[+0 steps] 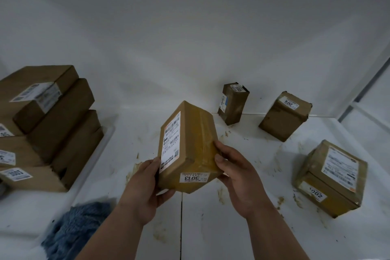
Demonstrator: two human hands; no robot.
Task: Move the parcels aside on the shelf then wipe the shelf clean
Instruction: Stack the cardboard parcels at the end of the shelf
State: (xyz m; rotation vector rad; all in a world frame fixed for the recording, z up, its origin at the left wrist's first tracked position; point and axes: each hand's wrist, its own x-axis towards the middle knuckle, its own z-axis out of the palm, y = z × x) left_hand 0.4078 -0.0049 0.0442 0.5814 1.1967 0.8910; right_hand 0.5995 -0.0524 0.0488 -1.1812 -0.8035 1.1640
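Note:
I hold a brown cardboard parcel (190, 145) labelled 3013 tilted above the white shelf (242, 228). My left hand (145, 188) grips its lower left side and my right hand (238, 177) grips its lower right edge. Three more parcels stand on the shelf to the right: a small upright one (233, 103) by the back wall, a squat one (285, 115) beside it, and a larger one (331, 177) near the right edge. A blue fluffy cloth (78, 230) lies at the lower left. Brown smears and crumbs dirty the shelf surface.
A stack of several parcels (48, 124) fills the left side of the shelf. The white back wall (190, 48) rises behind. A vertical shelf post (367, 88) stands at the far right. A seam (181, 224) runs through the shelf panel below the held parcel.

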